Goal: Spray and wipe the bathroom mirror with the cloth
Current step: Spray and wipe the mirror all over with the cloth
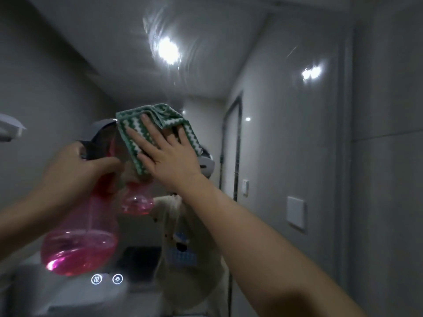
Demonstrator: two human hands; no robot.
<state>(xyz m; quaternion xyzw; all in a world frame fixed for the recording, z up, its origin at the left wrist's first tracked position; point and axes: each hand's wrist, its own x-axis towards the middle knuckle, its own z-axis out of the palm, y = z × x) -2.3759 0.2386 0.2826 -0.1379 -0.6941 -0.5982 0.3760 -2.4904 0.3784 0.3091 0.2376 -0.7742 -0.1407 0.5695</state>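
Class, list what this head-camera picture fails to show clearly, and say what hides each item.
- Green-and-white zigzag cloth: middle hidden by the flat right hand.
- Pink translucent spray bottle: trigger hidden by the gripping left hand.
- Mirror: wet streaks blurred by lamp glare.

No words, brands or numbers can be read anywhere. The only signs are 2 small round lit icons low on the mirror, side by side: the left icon shows 3 wavy upright lines inside a ring, and the right icon shows a small light-like mark inside a ring. The reflected shirt carries a blurred picture print whose details, and any lettering, cannot be made out.
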